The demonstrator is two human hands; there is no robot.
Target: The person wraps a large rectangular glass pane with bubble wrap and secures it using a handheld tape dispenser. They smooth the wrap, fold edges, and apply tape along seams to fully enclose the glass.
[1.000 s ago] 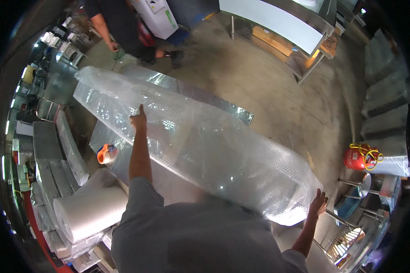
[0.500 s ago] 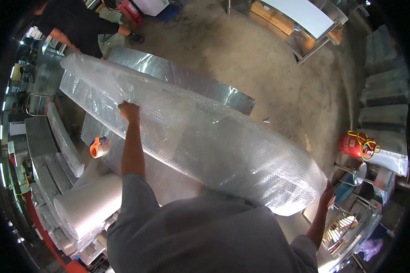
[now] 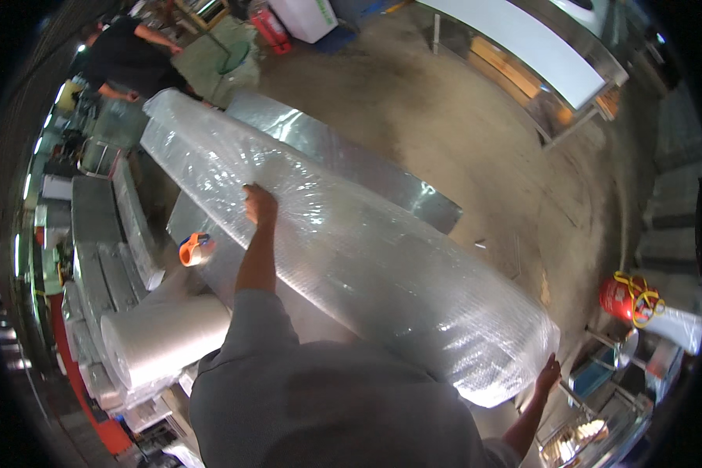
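A long panel-like shape wrapped in clear bubble wrap lies slantwise before me, from far left to near right. My left hand is closed on the wrap over its far-left half, where shiny creases spread out from the fingers. At the near-right end, my right hand holds the edge of the wrap, its fingertips partly hidden. Under the wrapped piece, bare sheet metal sticks out on the far side. An orange tape dispenser sits on the surface left of my left forearm.
A large roll of clear wrap lies at near left, beside stacked wrapped pieces. Another person stands at far left. A white-topped table is at far right. A red cylinder with a yellow cord stands at right.
The view has shifted, so most things sit farther right and lower. The wrap shows more creases around my left hand. The other person's arm is now reaching out to the right.
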